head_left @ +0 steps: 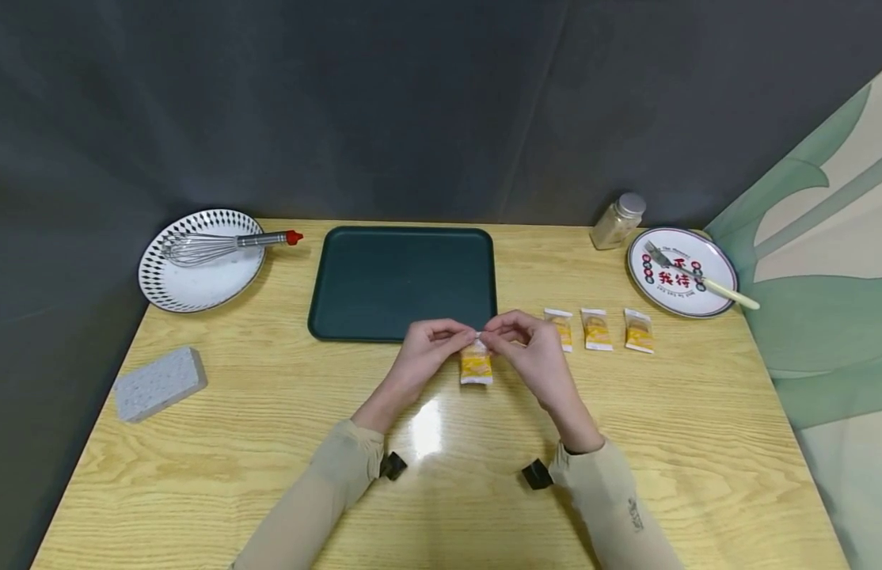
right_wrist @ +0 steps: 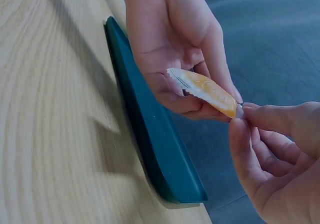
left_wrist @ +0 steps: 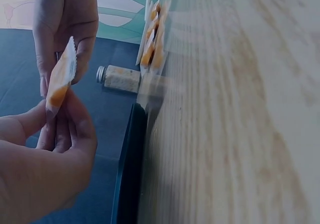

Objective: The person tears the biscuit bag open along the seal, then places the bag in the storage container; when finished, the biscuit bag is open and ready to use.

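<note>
A small yellow-and-white snack packet (head_left: 476, 365) hangs between the two hands, above the table near the tray's front right corner. My left hand (head_left: 428, 354) pinches its top edge between thumb and forefinger. At the same edge, close beside, my right hand (head_left: 530, 348) pinches with thumb and forefinger. The right wrist view shows the packet (right_wrist: 207, 89) tilted, its sealed end held in the fingertips of both hands. From the left wrist, the packet (left_wrist: 61, 78) appears edge-on, its far serrated end free. Whether the wrapper is torn cannot be seen.
A dark green tray (head_left: 405, 281) lies behind the hands. Three similar packets (head_left: 597, 329) lie in a row at right, near a fork (head_left: 705, 277) on a plate (head_left: 679, 301) and a jar (head_left: 617, 222). On the left are a whisk (head_left: 220, 245) on a plate (head_left: 199, 289) and a grey block (head_left: 159, 384).
</note>
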The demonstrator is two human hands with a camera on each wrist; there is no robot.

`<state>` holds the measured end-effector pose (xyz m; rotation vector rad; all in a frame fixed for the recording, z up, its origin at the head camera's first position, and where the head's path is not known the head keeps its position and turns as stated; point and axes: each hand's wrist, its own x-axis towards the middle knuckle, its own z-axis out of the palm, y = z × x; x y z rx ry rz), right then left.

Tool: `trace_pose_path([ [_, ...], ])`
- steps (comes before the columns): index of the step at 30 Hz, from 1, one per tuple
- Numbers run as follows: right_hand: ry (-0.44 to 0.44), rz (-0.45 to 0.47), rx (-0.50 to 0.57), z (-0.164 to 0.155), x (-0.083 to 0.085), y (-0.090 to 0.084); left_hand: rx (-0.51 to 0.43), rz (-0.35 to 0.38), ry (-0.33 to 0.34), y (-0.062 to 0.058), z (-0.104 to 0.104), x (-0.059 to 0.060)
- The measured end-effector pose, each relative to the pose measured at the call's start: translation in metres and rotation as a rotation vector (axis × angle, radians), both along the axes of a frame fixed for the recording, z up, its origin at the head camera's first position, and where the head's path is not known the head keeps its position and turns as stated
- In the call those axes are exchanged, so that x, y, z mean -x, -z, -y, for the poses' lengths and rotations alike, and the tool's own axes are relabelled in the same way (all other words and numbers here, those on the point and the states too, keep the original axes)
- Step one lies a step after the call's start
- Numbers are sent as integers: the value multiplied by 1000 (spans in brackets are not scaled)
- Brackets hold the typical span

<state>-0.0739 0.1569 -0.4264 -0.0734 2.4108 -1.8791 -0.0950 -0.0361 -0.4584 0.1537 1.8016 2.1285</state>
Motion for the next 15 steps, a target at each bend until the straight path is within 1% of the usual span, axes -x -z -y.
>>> trace_pose_path([
  [5, -54, 18, -16, 1, 1, 3, -7, 11, -12, 2, 0, -1],
  [9, -89, 11, -45, 1, 1, 3, -23, 34, -7, 3, -1, -2],
  [12, -101, -12, -97, 4, 1, 3, -37, 70, -5, 3, -2, -2],
  [15, -87, -58, -172, 8, 0, 5, -49, 108, -8, 2, -4, -2],
])
